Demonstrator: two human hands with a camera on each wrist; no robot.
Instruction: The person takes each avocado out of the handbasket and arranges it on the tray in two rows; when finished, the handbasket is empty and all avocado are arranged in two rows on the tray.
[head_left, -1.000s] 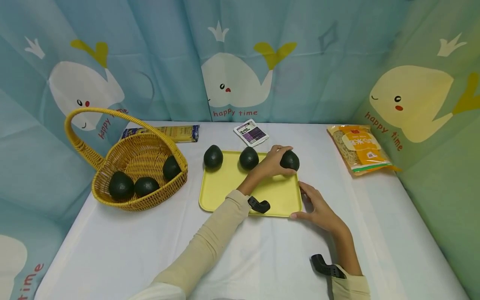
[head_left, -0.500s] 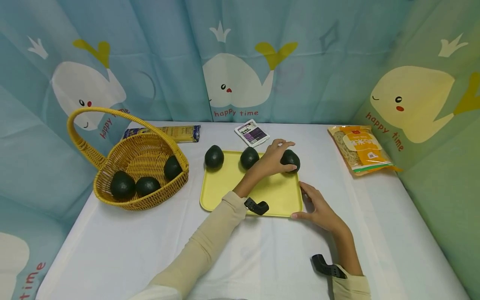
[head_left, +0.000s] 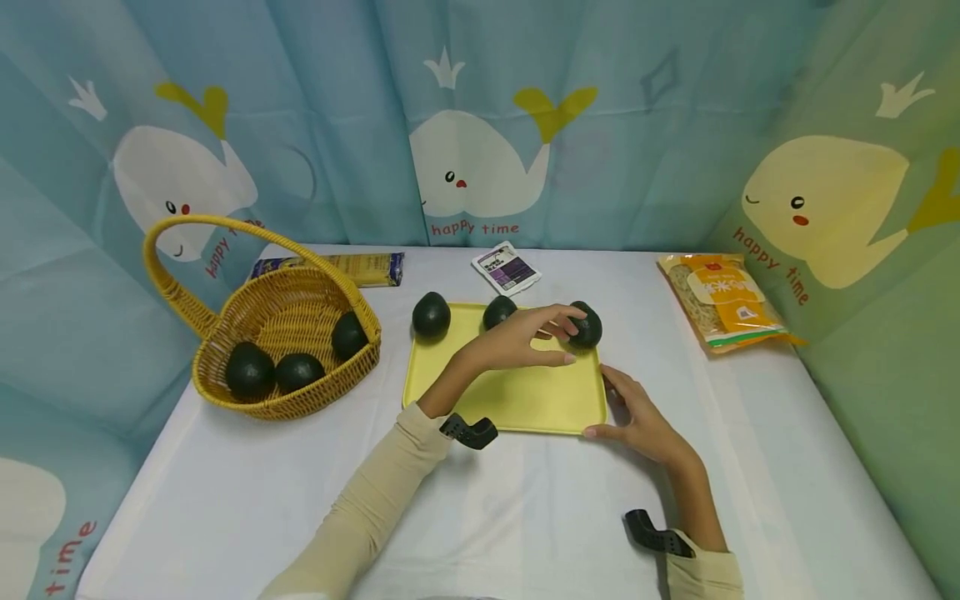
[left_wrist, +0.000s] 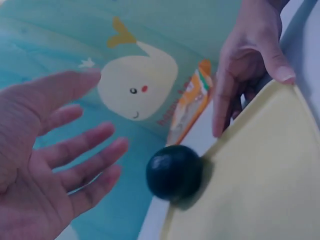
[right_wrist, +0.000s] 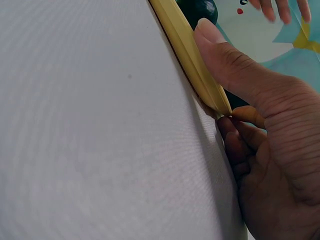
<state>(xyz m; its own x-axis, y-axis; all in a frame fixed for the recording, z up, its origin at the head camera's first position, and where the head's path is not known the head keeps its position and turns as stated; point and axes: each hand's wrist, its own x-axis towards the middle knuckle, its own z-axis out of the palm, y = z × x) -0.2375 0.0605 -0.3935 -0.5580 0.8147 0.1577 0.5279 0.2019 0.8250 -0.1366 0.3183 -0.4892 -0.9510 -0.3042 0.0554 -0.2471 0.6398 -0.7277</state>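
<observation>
The avocado (head_left: 586, 325) I was gripping now sits by itself at the tray's far right corner, just past my left fingertips. My left hand (head_left: 517, 340) has let it go and lifted off, fingers spread and relaxed, holding nothing; the left wrist view shows a clear gap between palm and fruit. A second ago that hand was wrapped over it. I judge this one placed. My right hand (head_left: 637, 417) has not moved: thumb over the near right rim of the yellow tray (head_left: 510, 400), fingers tucked beside it, pinching the edge. Two more avocados sit left of my left hand; beyond them, the basket (head_left: 285, 350) holds three.
</observation>
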